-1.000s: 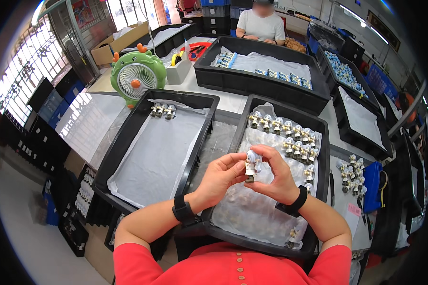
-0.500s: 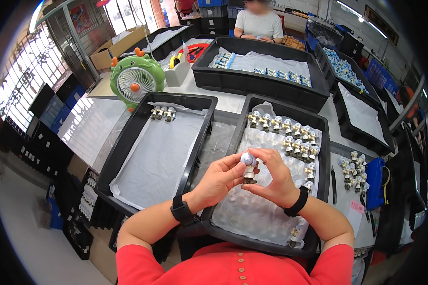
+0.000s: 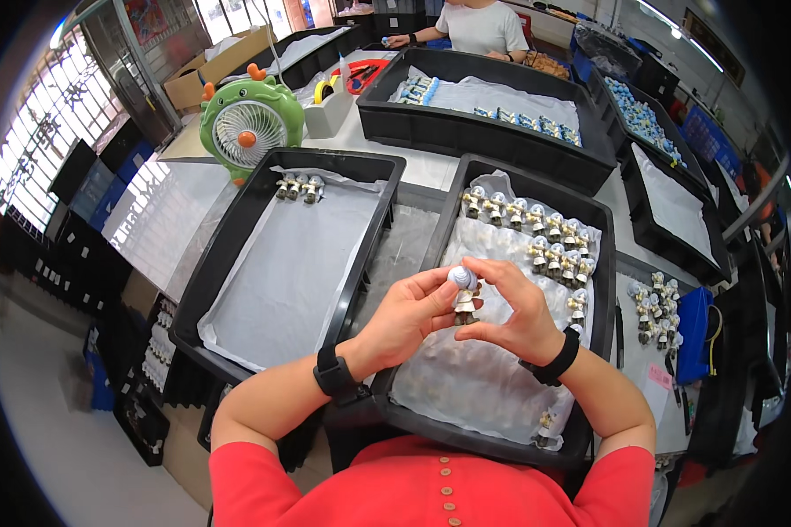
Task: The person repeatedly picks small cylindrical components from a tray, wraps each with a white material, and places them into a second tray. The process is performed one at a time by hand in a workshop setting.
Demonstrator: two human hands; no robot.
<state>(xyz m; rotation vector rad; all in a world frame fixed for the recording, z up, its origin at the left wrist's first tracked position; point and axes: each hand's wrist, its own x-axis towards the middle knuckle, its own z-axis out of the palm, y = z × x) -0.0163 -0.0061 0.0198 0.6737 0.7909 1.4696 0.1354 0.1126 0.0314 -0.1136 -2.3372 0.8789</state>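
Note:
A small figurine point(image 3: 465, 303) with pale lilac hair, a white outfit and dark feet is held upright between my hands, above the right-hand black tray point(image 3: 602, 325). My left hand point(image 3: 404, 312) is closed round its side, thumb near the head. My right hand point(image 3: 520, 309) pinches it, with fingertips at the head and thumb by the feet. Similar figurines point(image 3: 536, 220) stand in rows at the tray's far end, on a white plastic liner point(image 3: 466, 386). One more figurine point(image 3: 547, 423) lies near its front right corner.
Left of it, another black tray point(image 3: 204, 290) holds a few figurines point(image 3: 301, 186) at its far end. A green fan point(image 3: 253, 127) stands behind. Further back is a large tray point(image 3: 492, 145) of blue-white pieces; a person point(image 3: 479, 28) sits beyond. Loose figurines point(image 3: 655, 309) and a blue pouch point(image 3: 694, 334) lie right.
The figurine has turned slightly in my fingers, its front now showing more. Both hands stay close together. The person across has stretched an arm out toward the left.

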